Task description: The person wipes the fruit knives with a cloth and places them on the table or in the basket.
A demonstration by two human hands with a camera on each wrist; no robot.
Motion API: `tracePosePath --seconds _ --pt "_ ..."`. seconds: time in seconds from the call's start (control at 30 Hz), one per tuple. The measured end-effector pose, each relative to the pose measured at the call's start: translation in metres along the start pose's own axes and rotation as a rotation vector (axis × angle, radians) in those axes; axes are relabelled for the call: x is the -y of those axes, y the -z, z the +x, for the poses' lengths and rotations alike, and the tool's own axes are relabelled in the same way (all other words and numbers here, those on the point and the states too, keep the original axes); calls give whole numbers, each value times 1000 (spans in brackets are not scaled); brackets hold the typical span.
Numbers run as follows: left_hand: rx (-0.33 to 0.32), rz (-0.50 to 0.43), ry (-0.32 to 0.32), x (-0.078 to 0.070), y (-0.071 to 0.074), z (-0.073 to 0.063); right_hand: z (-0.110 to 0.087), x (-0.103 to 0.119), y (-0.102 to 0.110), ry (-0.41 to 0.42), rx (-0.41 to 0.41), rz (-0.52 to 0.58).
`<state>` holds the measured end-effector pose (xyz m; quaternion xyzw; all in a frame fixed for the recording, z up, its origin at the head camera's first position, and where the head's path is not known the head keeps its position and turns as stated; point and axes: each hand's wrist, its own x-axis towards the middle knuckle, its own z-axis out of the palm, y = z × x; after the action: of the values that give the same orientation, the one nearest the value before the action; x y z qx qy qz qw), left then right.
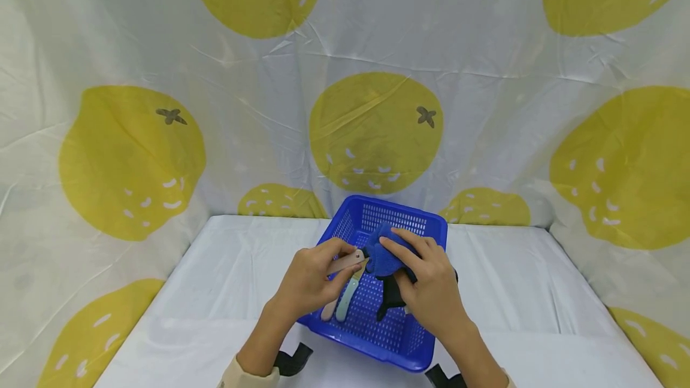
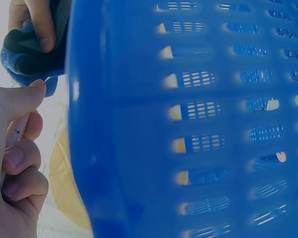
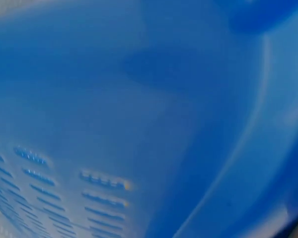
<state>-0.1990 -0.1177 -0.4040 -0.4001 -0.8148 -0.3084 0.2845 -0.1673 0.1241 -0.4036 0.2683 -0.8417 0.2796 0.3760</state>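
My left hand (image 1: 307, 280) pinches the pale pink handle (image 1: 345, 261) of a utensil between thumb and fingers. The utensil's other end runs into a blue cloth (image 1: 384, 256), which hides what kind it is. My right hand (image 1: 435, 286) grips that cloth around it, fingers bent over the top. A black piece (image 1: 392, 297) shows below the right hand, over the basket. Both hands are above a blue plastic basket (image 1: 372, 346). In the left wrist view, the left fingers curl round the pink handle (image 2: 17, 130) beside the basket's wall; the right wrist view shows only blue plastic.
Inside the basket lie a tool with a light-blue handle (image 1: 347, 299) and another pink handle (image 1: 329, 310). The basket stands on a white-covered table (image 1: 259, 262). Behind hangs a white curtain (image 1: 485, 136) with yellow fruit prints. Black wrist straps (image 1: 293, 360) show near the sleeves.
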Motion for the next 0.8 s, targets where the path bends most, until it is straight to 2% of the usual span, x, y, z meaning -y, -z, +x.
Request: tracePosePath --seconds 0.53,0.8 --pt "8 -3 -2 1 -1 -1 1 -22 10 -66 -41 -28" --pt "17 -4 27 2 -1 -1 3 -29 17 -106 -68 -47"
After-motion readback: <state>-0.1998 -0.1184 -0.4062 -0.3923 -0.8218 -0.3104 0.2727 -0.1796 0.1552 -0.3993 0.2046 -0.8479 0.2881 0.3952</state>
